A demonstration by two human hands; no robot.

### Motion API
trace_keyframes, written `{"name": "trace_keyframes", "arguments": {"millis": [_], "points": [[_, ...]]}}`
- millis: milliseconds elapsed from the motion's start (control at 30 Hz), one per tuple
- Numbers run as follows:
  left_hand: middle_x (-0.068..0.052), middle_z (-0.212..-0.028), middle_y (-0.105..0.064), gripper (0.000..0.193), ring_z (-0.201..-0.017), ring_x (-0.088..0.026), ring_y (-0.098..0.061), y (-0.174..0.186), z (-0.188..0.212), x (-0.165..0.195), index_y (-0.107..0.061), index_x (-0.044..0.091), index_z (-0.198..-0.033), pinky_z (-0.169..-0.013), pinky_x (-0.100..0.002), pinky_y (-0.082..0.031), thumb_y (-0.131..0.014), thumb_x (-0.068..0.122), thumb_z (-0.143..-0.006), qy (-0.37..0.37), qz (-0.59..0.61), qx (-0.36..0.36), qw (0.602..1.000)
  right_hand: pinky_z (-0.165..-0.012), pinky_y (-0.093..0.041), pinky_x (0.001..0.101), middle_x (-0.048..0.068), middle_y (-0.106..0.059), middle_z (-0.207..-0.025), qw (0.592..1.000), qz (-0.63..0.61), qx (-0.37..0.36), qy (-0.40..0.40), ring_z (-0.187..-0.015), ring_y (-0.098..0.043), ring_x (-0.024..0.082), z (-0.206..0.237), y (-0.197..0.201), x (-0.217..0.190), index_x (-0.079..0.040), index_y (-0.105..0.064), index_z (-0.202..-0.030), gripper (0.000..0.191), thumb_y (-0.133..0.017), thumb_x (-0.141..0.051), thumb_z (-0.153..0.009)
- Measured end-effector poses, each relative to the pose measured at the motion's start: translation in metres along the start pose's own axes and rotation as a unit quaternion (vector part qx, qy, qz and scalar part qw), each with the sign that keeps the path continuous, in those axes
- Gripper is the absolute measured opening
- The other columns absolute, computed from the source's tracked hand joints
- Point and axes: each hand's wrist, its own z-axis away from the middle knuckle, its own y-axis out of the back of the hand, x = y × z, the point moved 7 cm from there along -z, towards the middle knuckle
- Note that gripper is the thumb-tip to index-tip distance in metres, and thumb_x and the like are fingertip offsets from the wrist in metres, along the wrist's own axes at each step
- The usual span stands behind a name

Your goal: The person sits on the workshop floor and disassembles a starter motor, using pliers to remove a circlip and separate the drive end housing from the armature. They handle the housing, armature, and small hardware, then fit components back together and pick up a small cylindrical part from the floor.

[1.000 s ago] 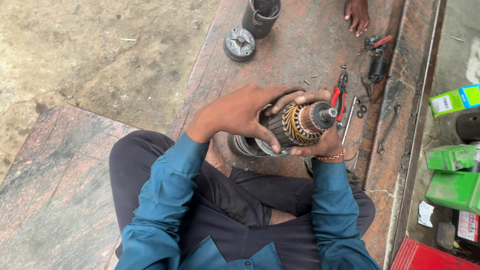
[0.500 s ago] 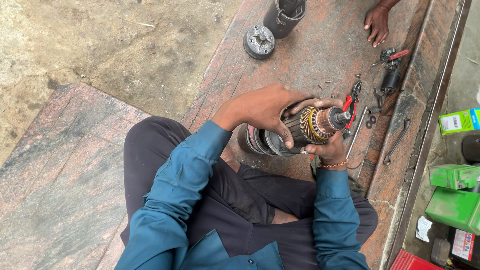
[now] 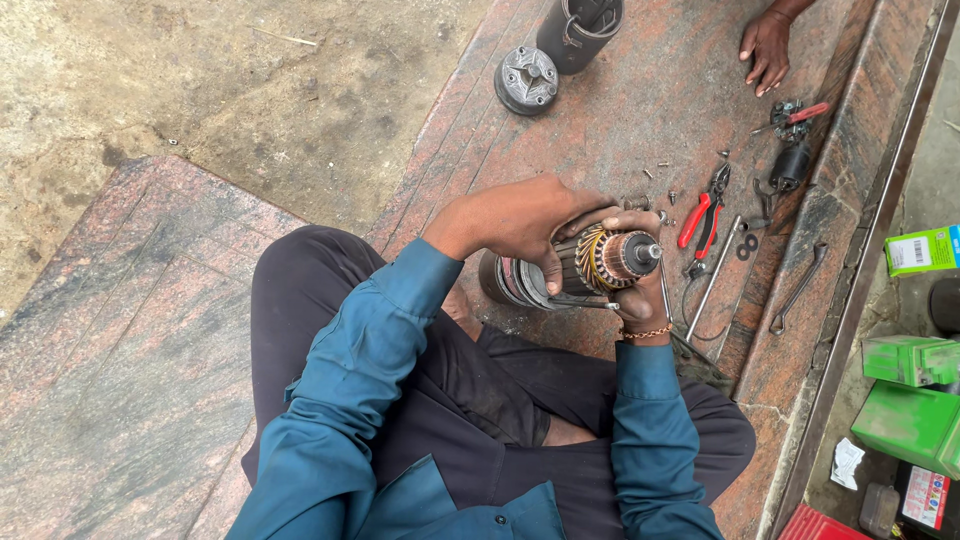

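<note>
A motor armature (image 3: pixel 610 260) with copper windings and a grey shaft end lies sideways above my lap. My left hand (image 3: pixel 520 222) wraps over its dark body from the top, fingers curled down the near side. My right hand (image 3: pixel 632 300) cups it from below, thumb near the copper commutator, a bracelet on the wrist. A thin metal rod runs under the armature by my right fingers. Both sleeves are teal.
Red-handled pliers (image 3: pixel 702 210), a long rod, a spanner (image 3: pixel 798 290), washers and loose screws lie on the reddish stone slab (image 3: pixel 620 110). A round end cap (image 3: pixel 527 78) and a dark cylindrical housing (image 3: pixel 578 30) stand farther off. Another person's hand (image 3: pixel 766 48) rests top right. Green boxes (image 3: pixel 915 400) sit right.
The view has shifted, so the armature and hands sit lower and more to the right. My grip on the armature is the same; the other person's hand stays on the slab.
</note>
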Motion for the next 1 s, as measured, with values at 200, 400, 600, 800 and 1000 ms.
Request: {"name": "trace_keyframes", "arguments": {"millis": [200,400,600,800,1000], "points": [[-0.021,-0.102,-0.073,0.112,-0.102,-0.043,-0.068,-0.002,-0.001,-0.002,-0.050,0.002,-0.140,-0.081,-0.048,-0.054,-0.100,0.032,-0.044,-0.009,-0.010,-0.003,1.000,-0.103,-0.055,0.0352,0.014,-0.063,-0.123,0.999,0.040,0.036,-0.001,-0.115,-0.064,0.022,0.012,0.014,0.014,-0.008,-0.052,-0.127,0.105,-0.064,-0.090,-0.064],[-0.022,-0.101,-0.073,0.112,-0.101,-0.044,-0.067,-0.008,0.000,-0.003,-0.050,0.002,-0.140,-0.080,-0.049,-0.054,-0.100,0.030,-0.044,-0.001,-0.032,-0.012,0.999,-0.094,-0.056,0.0391,0.018,-0.061,-0.118,0.997,0.022,0.053,-0.050,-0.107,-0.063,0.026,0.013,0.015,0.021,-0.005,-0.049,-0.121,0.086,-0.089,-0.067,-0.078],[-0.018,-0.109,-0.075,0.115,-0.106,-0.041,-0.069,-0.003,0.000,-0.002,-0.047,0.012,-0.145,-0.084,-0.047,-0.054,-0.100,0.029,-0.044,0.034,-0.018,-0.021,0.999,-0.095,-0.055,0.0342,0.019,-0.066,-0.121,0.997,-0.066,0.004,0.024,-0.107,-0.066,0.025,-0.004,-0.009,-0.010,-0.006,-0.054,-0.128,0.072,-0.081,-0.059,-0.087],[-0.013,-0.132,-0.067,0.139,-0.126,-0.039,-0.060,-0.022,0.025,-0.052,-0.020,0.030,-0.160,-0.102,-0.047,-0.048,-0.098,0.024,-0.045,0.206,-0.038,-0.100,0.973,-0.108,-0.055,0.0389,0.020,-0.064,-0.130,0.995,0.023,0.093,0.011,-0.124,-0.065,0.027,0.008,-0.020,-0.040,-0.004,-0.049,-0.134,0.071,-0.069,-0.062,-0.098],[-0.013,-0.164,-0.036,0.149,-0.143,-0.050,-0.027,-0.057,0.035,-0.079,-0.021,0.034,-0.160,-0.113,-0.060,-0.020,-0.108,0.036,-0.039,0.204,-0.125,-0.135,0.961,-0.116,-0.052,0.0381,0.014,-0.057,-0.137,0.989,0.033,0.129,0.057,-0.132,-0.061,0.023,0.011,-0.045,-0.058,-0.004,-0.049,-0.139,0.070,-0.070,-0.057,-0.097]]}}
